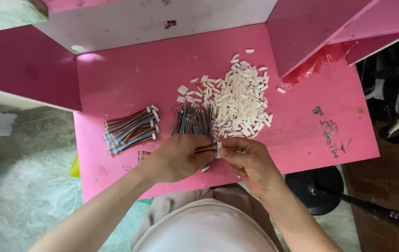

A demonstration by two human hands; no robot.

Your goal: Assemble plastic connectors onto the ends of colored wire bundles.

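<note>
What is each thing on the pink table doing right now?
Left hand: closed around a rainbow wire strip.
Right hand: pinching a small white connector at the strip's end.
Finished wire bundle: lying flat on the table, white connectors on its ends.
Loose wire pile: heaped, untouched, just beyond the hands.
White connector pile: heaped and partly scattered.
Pink table: marked with dark stains on its right side.

Bare pink table (pixel 115 79) along its left and far edges allows free passage. The white connector pile (pixel 239 95), loose wire bundle (pixel 192 120) and finished wire stack (pixel 129 129) obstruct the centre.
</note>
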